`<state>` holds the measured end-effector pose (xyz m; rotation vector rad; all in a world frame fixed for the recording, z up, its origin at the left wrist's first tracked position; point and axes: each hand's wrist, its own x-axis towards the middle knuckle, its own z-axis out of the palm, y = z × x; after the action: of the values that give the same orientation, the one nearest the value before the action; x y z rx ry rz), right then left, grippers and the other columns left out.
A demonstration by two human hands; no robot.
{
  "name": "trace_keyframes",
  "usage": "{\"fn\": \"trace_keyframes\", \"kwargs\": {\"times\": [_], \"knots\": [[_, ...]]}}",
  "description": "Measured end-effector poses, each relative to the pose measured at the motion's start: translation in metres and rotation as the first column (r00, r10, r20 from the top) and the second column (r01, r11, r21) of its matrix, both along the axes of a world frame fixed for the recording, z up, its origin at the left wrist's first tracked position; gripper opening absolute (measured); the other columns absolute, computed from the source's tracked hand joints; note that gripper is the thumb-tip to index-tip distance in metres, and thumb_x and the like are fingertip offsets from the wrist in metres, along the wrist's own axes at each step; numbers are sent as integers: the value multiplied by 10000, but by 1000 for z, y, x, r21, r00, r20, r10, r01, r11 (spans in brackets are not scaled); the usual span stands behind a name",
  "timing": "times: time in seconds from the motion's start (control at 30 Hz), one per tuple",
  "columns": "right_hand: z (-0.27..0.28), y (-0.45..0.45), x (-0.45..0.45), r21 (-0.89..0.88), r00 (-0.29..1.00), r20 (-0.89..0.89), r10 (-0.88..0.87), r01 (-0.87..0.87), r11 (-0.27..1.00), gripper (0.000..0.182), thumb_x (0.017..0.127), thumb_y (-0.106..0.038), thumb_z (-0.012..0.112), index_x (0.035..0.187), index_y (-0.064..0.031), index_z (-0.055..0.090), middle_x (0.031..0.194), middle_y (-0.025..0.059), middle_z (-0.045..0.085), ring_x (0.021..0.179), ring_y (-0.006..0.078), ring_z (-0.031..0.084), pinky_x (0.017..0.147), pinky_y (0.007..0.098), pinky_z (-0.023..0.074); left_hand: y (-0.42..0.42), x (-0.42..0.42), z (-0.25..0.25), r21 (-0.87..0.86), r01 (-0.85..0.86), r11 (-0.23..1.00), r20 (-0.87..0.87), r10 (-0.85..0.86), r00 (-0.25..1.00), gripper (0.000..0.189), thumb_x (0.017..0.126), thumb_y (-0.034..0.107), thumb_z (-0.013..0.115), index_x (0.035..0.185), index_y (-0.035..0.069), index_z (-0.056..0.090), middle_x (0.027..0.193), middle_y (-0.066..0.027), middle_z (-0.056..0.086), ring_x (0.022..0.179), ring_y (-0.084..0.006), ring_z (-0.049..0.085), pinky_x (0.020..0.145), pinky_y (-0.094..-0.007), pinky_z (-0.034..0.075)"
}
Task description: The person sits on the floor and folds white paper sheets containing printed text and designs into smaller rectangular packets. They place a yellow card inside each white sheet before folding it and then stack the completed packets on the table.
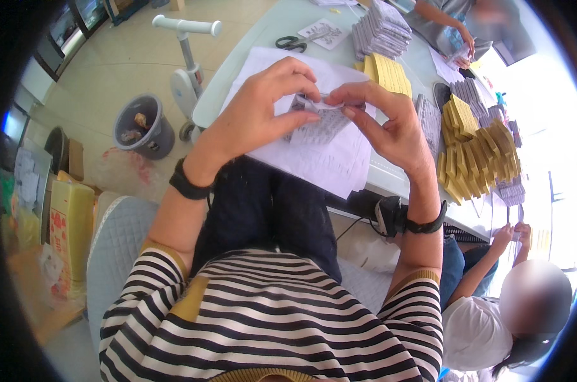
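A small packet of printed paper (319,125) lies on a pile of white paper sheets (307,164) on the glass-topped table before me. My left hand (274,100) is at the packet's left side, its thumb over the print and its fingers curled at the top edge. With thumb and forefinger my right hand (384,117) pinches a folded flap of thin white paper (327,104) at the packet's top. The left fingertips come close to the same fold; whether they grip it is hard to tell.
Black-handled scissors (291,44), a printed card (324,33), a stack of wrapped packets (381,31) and yellow blocks (388,74) lie beyond the sheets. More yellow bundles (479,157) stand rightward. Two people sit at the table. A grey bin (162,138) and a scooter (188,52) stand left.
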<state>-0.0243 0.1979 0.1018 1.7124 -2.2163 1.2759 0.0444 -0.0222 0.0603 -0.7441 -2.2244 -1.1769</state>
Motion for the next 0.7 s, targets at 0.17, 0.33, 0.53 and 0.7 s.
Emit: {"fn": "trace_keyframes", "kwargs": {"times": [0.17,0.33,0.53,0.7], "knots": [[-4,4,0,-59,999,-45,2,-4,998,248,841,88,599,1070,7,649,967,112,702,916,214,675,821,321,540,3,0,-5,-39,-17,999,-2,17,1000,248,769,86,745,988,10,656,1069,-125,587,896,-291,609,771,-322,486],[-5,7,3,-55,999,-24,-48,47,997,244,830,69,626,1065,7,651,969,118,699,898,225,682,812,322,538,5,-1,-5,-75,-40,996,-40,37,999,279,763,79,753,1021,10,671,1116,-127,588,930,-264,619,781,-318,493],[-6,5,6,25,980,-134,-147,152,988,253,794,18,718,1039,-23,671,960,102,701,906,208,681,801,317,542,8,-5,-3,-40,-3,999,-67,0,998,245,750,17,751,987,8,692,1107,-121,632,928,-216,633,791,-300,500],[-8,5,13,-89,961,-159,-224,212,973,280,770,-21,758,1035,-20,670,929,105,684,888,206,675,789,301,535,10,-5,-4,-37,-31,999,-98,28,995,216,759,-3,741,970,-3,692,976,-107,684,840,-212,657,772,-290,507]]}}
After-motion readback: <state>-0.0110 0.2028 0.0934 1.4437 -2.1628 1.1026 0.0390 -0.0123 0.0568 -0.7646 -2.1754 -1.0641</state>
